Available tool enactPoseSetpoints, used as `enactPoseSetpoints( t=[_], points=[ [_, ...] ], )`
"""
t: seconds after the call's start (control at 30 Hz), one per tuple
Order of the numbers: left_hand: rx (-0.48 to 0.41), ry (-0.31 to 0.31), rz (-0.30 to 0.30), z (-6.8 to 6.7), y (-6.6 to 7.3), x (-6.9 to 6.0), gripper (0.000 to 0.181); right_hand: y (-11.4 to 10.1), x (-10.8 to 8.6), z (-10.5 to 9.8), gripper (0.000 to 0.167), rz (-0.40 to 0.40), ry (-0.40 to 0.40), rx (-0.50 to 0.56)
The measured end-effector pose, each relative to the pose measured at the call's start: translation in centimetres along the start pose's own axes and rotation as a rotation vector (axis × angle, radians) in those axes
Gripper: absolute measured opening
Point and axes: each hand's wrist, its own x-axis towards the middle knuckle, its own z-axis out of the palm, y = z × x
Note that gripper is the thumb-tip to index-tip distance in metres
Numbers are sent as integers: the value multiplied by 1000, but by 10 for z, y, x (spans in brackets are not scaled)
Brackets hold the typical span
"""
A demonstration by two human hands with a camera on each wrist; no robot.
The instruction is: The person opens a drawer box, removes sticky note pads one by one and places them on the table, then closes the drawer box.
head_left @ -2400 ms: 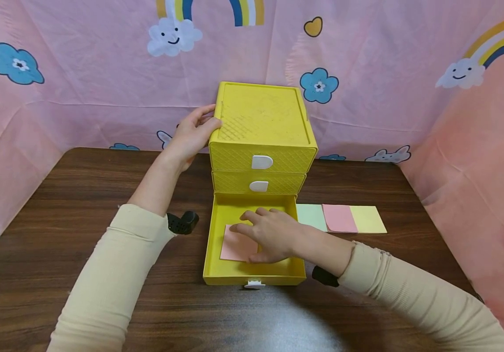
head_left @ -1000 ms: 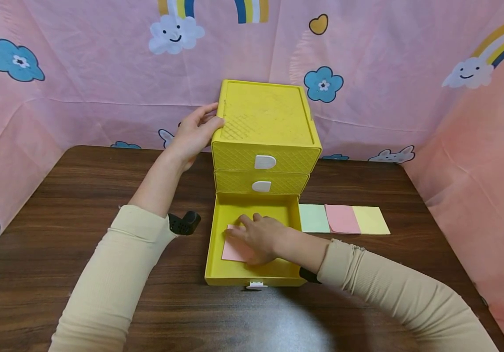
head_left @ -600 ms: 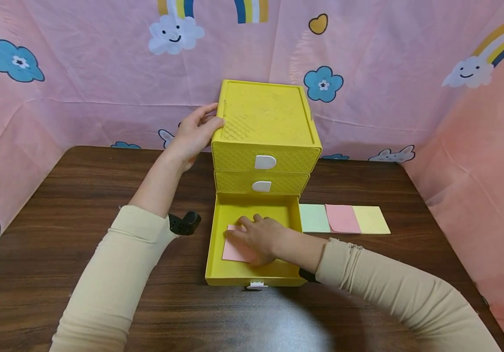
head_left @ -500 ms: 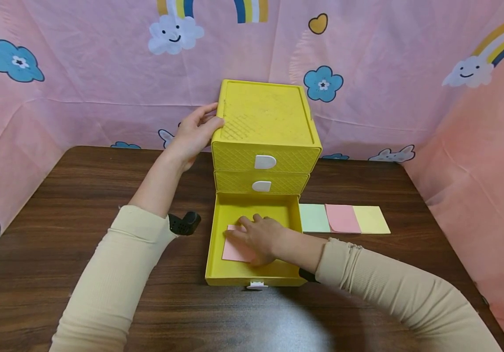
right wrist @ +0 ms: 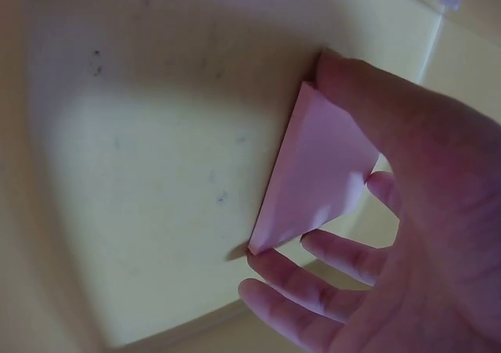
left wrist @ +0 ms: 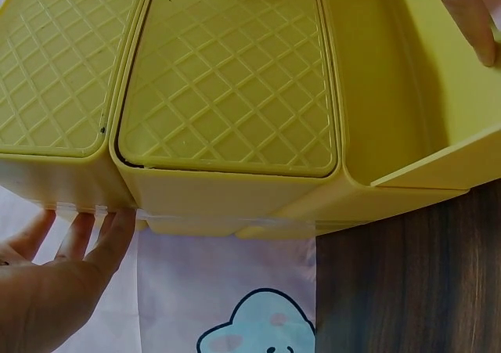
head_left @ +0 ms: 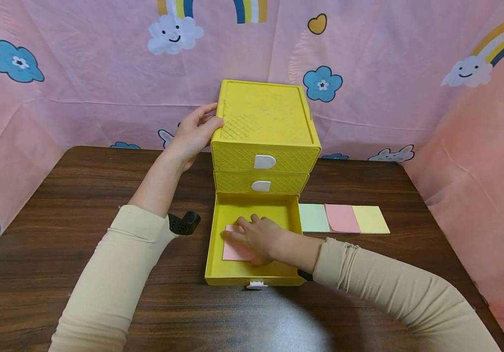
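A yellow drawer unit (head_left: 265,115) stands on the table, its bottom drawer (head_left: 210,244) pulled out. My left hand (head_left: 192,134) rests at the unit's upper left edge, thumb by the top rim and fingertips touching the side; in the left wrist view those fingertips (left wrist: 74,239) meet the side wall. Inside the drawer lies a pink sticky note pad (head_left: 236,249). My right hand (head_left: 263,239) holds this pad (right wrist: 313,165) by its edges, thumb at one corner and fingers along the opposite side. The hand covers part of the pad in the head view.
To the right of the drawer, green (head_left: 315,218), pink (head_left: 342,218) and yellow (head_left: 371,219) sticky note pads lie in a row on the dark wooden table (head_left: 102,244). The upper two drawers are closed, with white tabs (head_left: 264,162). Patterned pink cloth (head_left: 102,63) surrounds the table.
My right hand has moved left and down onto the pink sticky note pad, which it now holds by the edges. My left hand has stayed at the drawer unit's edge.
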Motion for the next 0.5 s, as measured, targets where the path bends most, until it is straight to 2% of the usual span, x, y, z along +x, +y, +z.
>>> enactPoseSetpoints(
  t=[0.23,0.5],
  points=[
    [-15,-8,-8,0,-1,1,55,0,2,-1,85,0,-6,-105],
    [-6,-5,-10,0,-1,1,55,4,0,-6,80,-13,0,-110]
  ],
)
